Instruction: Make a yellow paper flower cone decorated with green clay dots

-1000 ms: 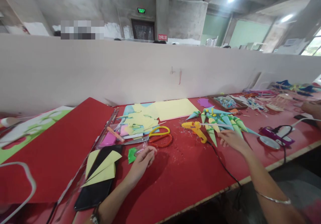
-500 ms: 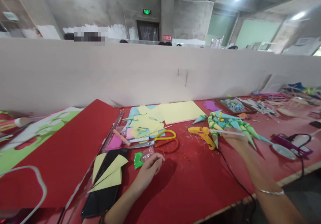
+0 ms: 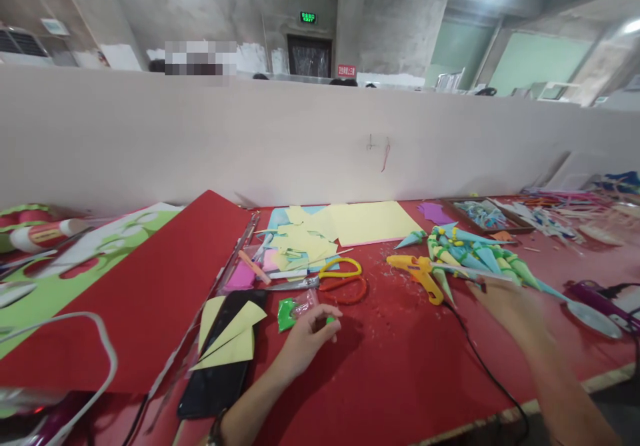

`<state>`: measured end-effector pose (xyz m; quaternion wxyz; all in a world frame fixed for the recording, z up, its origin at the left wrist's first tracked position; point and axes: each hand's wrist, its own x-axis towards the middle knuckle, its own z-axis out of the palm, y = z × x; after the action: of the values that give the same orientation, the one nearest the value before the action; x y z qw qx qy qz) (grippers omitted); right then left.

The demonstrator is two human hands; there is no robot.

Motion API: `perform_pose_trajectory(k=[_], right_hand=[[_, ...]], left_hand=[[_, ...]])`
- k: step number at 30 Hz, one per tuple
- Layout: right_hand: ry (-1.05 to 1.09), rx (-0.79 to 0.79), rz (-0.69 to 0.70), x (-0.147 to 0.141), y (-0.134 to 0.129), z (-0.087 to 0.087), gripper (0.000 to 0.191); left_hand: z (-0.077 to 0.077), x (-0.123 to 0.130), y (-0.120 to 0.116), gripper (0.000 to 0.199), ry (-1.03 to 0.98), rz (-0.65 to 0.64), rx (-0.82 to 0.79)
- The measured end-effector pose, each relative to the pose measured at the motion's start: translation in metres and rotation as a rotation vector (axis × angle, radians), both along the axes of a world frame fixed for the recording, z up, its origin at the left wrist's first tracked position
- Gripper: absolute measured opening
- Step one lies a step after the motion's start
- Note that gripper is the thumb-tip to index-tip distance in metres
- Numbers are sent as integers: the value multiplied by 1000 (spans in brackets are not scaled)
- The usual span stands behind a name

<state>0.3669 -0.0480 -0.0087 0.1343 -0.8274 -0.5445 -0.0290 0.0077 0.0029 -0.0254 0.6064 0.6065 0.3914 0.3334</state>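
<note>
My left hand (image 3: 305, 339) hovers over the red table, its fingers curled round a small green lump (image 3: 330, 321) that looks like modelling clay. Just behind it lie a bag of green clay (image 3: 287, 315) and scissors (image 3: 305, 283) with yellow and red handles. At the right my right hand (image 3: 505, 306) is smeared by motion; a thin dark-tipped thing shows at its fingertips, too blurred to name. Close to those fingers rests a yellow glue gun (image 3: 417, 274) with a clear glue stick in its back. Beyond it sits a pile of blue and yellow paper cones (image 3: 470, 249) with green bands.
Yellow paper sheets (image 3: 373, 223) and scraps lie at the back. Yellow paper pieces (image 3: 233, 339) rest on a black phone (image 3: 215, 389). A large red sheet (image 3: 150, 299) covers the left. A spoon (image 3: 595, 319) and a tray (image 3: 517, 225) are at right; a white partition (image 3: 280, 146) stands behind.
The view has turned slightly left, so things sit further right. A green lump now shows in my left fingers. My right hand has drawn back a little from the cones, with something dark at its fingertips.
</note>
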Motion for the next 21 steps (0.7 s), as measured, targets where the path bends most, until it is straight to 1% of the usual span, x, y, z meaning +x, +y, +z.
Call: perform_pose_trajectory(k=[3,6,8,10,12,15,17,19,21], right_hand=[[-54,-107,-42,-3,-17,0,24],[-91,-254,-31,-13,-29,2,27],[-72,-309,-10,-27,-34,8,31],[-30,-324,26,-45,-38,18,34],[33,-301,164,-66,-40,31,33],[223,-270,459,-95,-38,50,34],[310,-279,660,-112,-33,58,32],[328,-269,764,-129,-26,62,29],[366,-220,833,-149,-18,60,28]], left_hand=[[0,1,1,25,-6,-37,-26],[1,1,-1,28,-7,-69,-39],[1,0,-3,31,-4,-110,-51],[0,-1,-6,35,3,-159,-67],[-2,-1,-8,41,12,-189,-67],[-5,-1,-10,57,19,-161,-22],[-4,0,-8,58,13,-95,20],[0,-1,-5,53,-4,-4,61],[7,-2,-5,48,-24,87,109]])
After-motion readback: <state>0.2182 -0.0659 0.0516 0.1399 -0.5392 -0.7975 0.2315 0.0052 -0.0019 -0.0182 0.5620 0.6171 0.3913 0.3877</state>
